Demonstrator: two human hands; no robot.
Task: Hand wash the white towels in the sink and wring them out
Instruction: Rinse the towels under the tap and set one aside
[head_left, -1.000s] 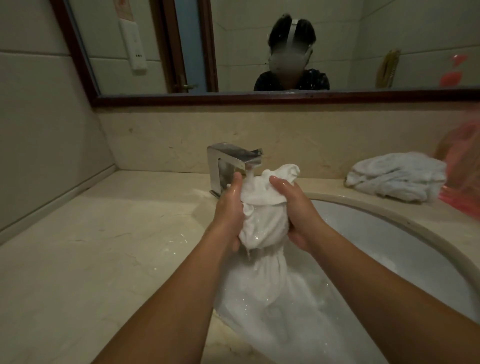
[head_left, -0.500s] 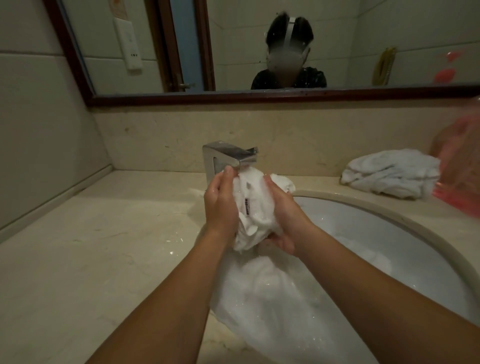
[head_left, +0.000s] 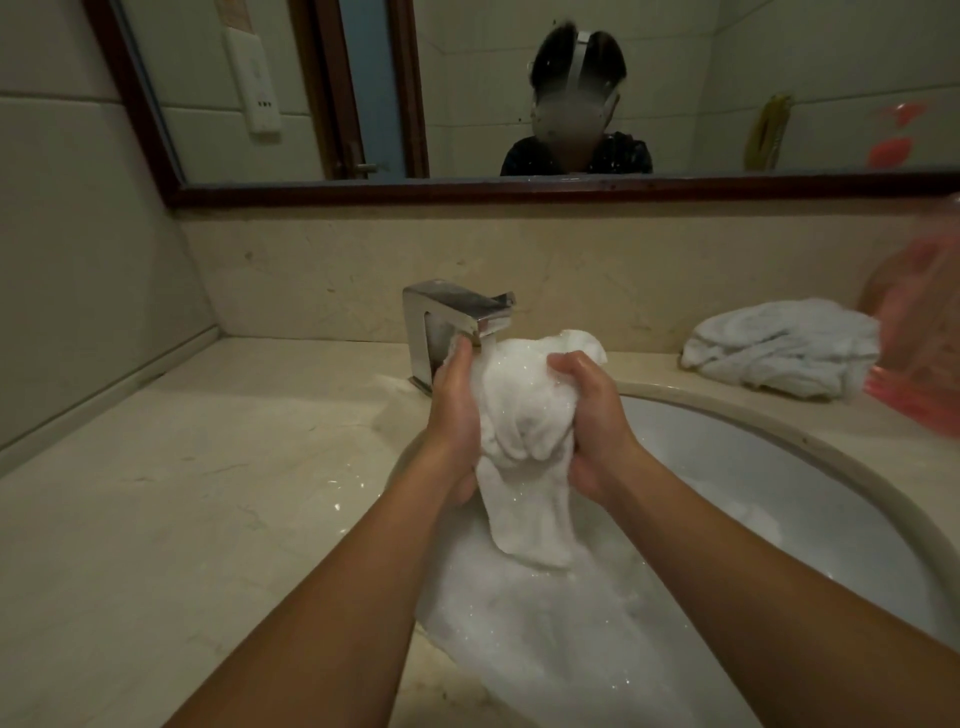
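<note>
A wet white towel (head_left: 524, 415) is bunched between both my hands above the sink (head_left: 810, 467), just under the spout of the chrome faucet (head_left: 441, 317). My left hand (head_left: 454, 421) grips its left side and my right hand (head_left: 592, 421) grips its right side, fingers curled into the cloth. The towel's lower part hangs down into the basin, where more wet white cloth lies in foamy water and drapes over the near rim. A second white towel (head_left: 779, 351) lies crumpled on the counter at the back right.
A pink plastic bag (head_left: 919, 353) sits at the right edge beside the crumpled towel. The beige stone counter (head_left: 182, 493) stretches left to a tiled wall. A framed mirror (head_left: 519, 187) hangs above the backsplash.
Both hands have kept kneading the towel under the faucet. The bunch was pressed tight half a second ago and is now spread wider, with a tail hanging lower into the basin.
</note>
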